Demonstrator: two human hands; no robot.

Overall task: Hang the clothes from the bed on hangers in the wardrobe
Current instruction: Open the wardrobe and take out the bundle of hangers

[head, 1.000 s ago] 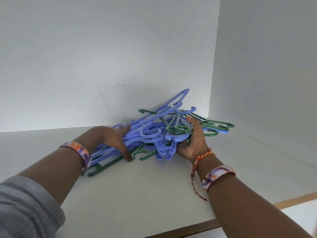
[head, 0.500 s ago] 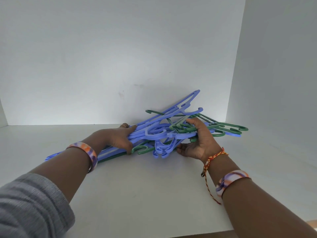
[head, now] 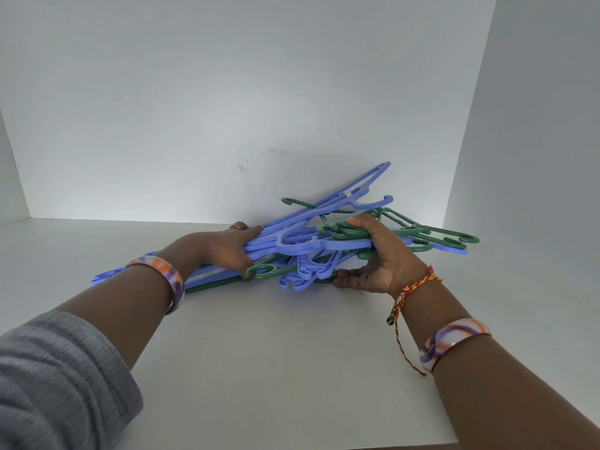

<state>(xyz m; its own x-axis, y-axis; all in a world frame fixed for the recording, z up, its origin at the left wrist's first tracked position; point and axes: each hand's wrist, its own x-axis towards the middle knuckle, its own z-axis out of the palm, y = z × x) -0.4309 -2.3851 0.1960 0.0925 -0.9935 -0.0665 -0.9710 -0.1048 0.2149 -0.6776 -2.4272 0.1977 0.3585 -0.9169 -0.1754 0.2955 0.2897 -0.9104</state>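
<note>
A tangled bundle of several blue and green plastic hangers [head: 311, 245] lies on a white wardrobe shelf [head: 276, 352], near its back wall. My left hand [head: 224, 250] grips the bundle's left part, thumb under and fingers over the blue hangers. My right hand [head: 380, 254] grips the right part, fingers curled over the green hooks and thumb low against the shelf. One blue hanger sticks up and to the right above the pile. No clothes or bed are in view.
The shelf is boxed in by a white back wall [head: 259, 108] and a right side wall [head: 535, 125]; a left side wall [head: 9, 177] shows at the far left. The shelf's front edge runs along the bottom right.
The view has shifted left and closer, so the bundle now sits further right in the frame. Both hands keep their hold and have drawn the hangers a little together and off the shelf.
</note>
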